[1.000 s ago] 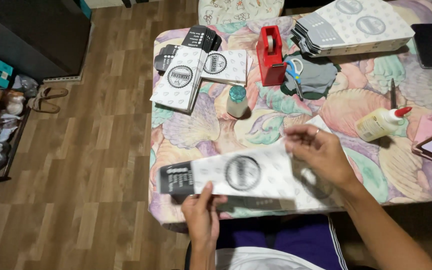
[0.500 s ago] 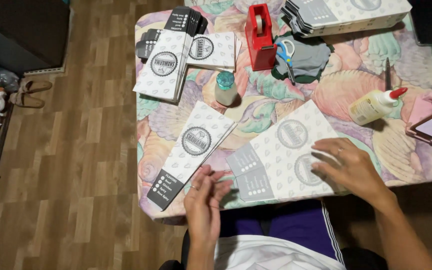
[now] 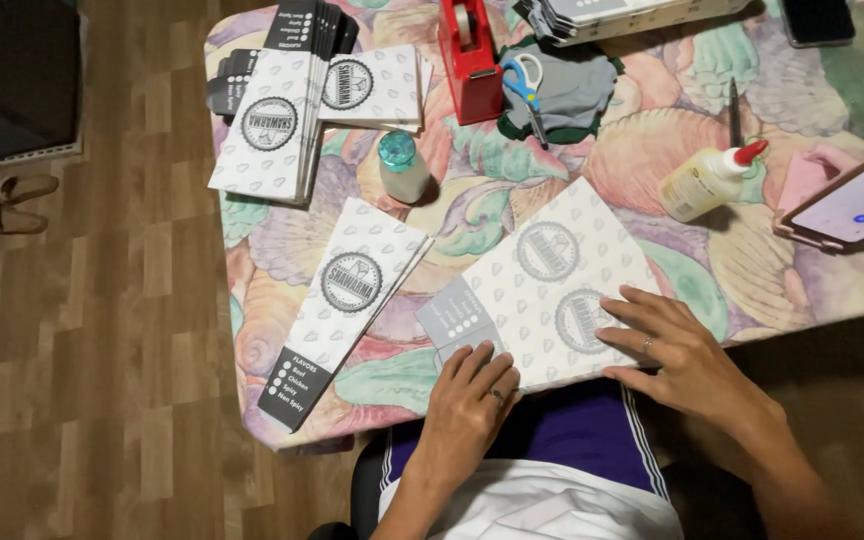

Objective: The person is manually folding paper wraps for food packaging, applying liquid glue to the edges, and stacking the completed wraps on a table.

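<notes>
The counter (image 3: 282, 330) has a loud seashell cloth. A flat white sheet (image 3: 542, 290) with round stamps lies at the near edge, a folded sleeve (image 3: 347, 305) just left of it, and a stack (image 3: 277, 110) of finished ones at the far left. Both hands press on the sheet with fingers spread flat, gripping nothing: left hand (image 3: 467, 400) on the grey flap, right hand (image 3: 672, 345) on the right corner. Glue bottle (image 3: 702, 182) and red tape dispenser (image 3: 472, 55) sit further back.

Wood plank floor (image 3: 102, 330), floral-clothed table (image 3: 752, 250) (pastel), dark cabinet (image 3: 12, 70)
</notes>
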